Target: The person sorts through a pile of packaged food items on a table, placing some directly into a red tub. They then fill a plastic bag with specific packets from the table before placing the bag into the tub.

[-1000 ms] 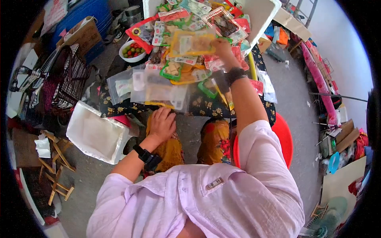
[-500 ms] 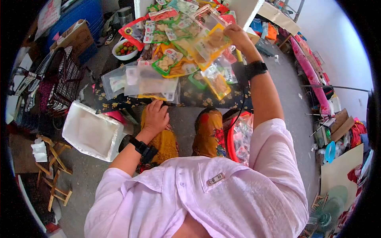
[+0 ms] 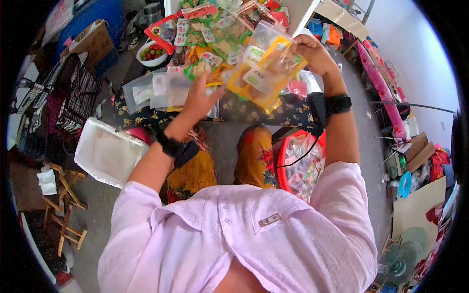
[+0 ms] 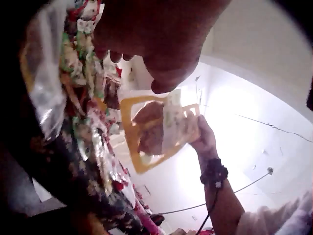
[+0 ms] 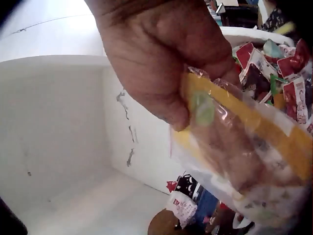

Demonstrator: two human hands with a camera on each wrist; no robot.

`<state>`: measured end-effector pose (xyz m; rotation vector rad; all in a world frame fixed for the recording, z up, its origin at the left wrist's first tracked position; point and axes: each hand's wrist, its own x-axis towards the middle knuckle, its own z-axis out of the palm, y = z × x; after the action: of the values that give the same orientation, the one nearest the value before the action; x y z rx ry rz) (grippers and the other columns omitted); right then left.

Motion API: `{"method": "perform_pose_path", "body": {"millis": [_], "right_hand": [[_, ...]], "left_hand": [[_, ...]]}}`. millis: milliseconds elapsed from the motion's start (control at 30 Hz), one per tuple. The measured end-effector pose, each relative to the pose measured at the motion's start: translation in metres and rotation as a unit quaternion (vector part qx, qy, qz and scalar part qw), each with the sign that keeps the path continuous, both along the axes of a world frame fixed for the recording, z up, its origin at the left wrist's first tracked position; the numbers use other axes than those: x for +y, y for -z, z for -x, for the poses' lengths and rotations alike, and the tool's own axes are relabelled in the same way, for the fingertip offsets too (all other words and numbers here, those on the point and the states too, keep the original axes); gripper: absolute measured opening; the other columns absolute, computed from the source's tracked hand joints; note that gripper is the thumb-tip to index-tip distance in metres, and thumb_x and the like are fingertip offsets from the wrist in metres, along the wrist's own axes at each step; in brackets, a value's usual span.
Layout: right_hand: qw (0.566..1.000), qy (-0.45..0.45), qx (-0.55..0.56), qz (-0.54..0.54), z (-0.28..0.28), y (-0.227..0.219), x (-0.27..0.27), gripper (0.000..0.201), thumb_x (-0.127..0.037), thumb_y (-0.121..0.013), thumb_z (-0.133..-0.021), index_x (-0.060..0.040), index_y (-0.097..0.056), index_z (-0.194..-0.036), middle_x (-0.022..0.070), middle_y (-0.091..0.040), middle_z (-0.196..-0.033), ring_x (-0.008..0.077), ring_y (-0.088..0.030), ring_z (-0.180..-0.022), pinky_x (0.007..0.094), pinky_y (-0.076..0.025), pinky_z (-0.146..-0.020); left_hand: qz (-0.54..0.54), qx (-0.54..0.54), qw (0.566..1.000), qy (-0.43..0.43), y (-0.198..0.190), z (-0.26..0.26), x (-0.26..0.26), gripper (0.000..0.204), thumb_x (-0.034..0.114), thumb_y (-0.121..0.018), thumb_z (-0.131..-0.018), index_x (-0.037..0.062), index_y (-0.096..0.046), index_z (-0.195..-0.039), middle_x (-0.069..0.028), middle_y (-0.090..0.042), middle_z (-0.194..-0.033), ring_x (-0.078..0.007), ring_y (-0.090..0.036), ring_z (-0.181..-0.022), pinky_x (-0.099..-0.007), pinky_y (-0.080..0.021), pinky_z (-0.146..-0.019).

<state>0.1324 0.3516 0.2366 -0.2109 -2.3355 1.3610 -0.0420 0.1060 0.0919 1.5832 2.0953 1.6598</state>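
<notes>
My right hand [image 3: 315, 53] pinches the upper right corner of a clear, yellow-edged food packet [image 3: 264, 78], raised over the front of the table. Brownish food pieces show through its plastic in the left wrist view, and the thumb presses on its yellow border [image 5: 182, 139] in the right wrist view. My left hand [image 3: 199, 100] is lifted, fingers extended and holding nothing, a little left of the packet. Below and behind it lie flat clear plastic bags [image 3: 168, 90] on the dark flowered tablecloth [image 3: 254, 111]. A pile of sealed snack packets [image 3: 215, 31] covers the table beyond.
A white bowl of small red and green fruit [image 3: 152, 54] stands left of the pile. A white foam box [image 3: 110, 151] sits at lower left. Under the table's right side is a red tub [image 3: 282, 171] full of packets. A cable [image 3: 305, 155] hangs from the right wrist.
My right hand has brought the yellow-edged packet from over the pile toward me and to the right. My left hand has risen from the table's front edge toward the packet.
</notes>
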Motion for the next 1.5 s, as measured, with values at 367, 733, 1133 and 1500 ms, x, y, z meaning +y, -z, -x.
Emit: {"method": "perform_pose_path", "body": {"millis": [367, 733, 1133, 1500], "right_hand": [[0.990, -0.064, -0.050, -0.115, 0.003, 0.022, -0.019, 0.007, -0.005, -0.048, -0.080, -0.0009, -0.051, -0.085, -0.0014, -0.052, -0.076, 0.0065, -0.048, -0.071, 0.0202, -0.039, -0.064], [0.982, -0.003, -0.075, -0.173, -0.001, 0.039, -0.019, 0.010, -0.009, -0.046, -0.082, -0.0014, -0.051, -0.088, 0.0020, -0.054, -0.074, 0.0090, -0.050, -0.068, 0.0215, -0.041, -0.060], [0.965, 0.065, 0.018, -0.253, -0.039, 0.042, -0.084, 0.031, -0.021, -0.056, -0.077, -0.0012, -0.049, -0.100, 0.0108, -0.054, -0.086, 0.0192, -0.053, -0.077, 0.0288, -0.043, -0.066], [0.988, 0.079, -0.001, -0.132, -0.135, 0.077, -0.153, 0.012, -0.014, -0.050, -0.075, -0.0029, -0.052, -0.079, 0.0144, -0.055, -0.073, 0.0300, -0.054, -0.069, 0.0336, -0.042, -0.059]], "left_hand": [[0.032, -0.243, 0.934, 0.260, -0.055, 0.014, 0.075, 0.024, 0.025, -0.048, -0.083, 0.0041, -0.052, -0.093, -0.0003, -0.054, -0.083, -0.0046, -0.043, -0.067, -0.0185, -0.036, -0.059], [0.009, -0.261, 0.942, 0.209, -0.050, 0.004, 0.076, 0.016, 0.017, -0.045, -0.084, 0.0027, -0.053, -0.084, -0.0024, -0.056, -0.082, -0.0080, -0.051, -0.075, -0.0213, -0.041, -0.068], [-0.074, 0.131, 0.977, 0.149, -0.078, -0.038, 0.032, 0.017, 0.013, -0.041, -0.083, 0.0021, -0.055, -0.080, -0.0049, -0.054, -0.080, -0.0134, -0.052, -0.076, -0.0265, -0.040, -0.074], [0.105, -0.233, 0.904, 0.342, -0.052, -0.092, -0.022, 0.015, 0.011, -0.043, -0.083, -0.0005, -0.052, -0.085, -0.0065, -0.055, -0.088, -0.0120, -0.049, -0.081, -0.0249, -0.038, -0.077]]}}
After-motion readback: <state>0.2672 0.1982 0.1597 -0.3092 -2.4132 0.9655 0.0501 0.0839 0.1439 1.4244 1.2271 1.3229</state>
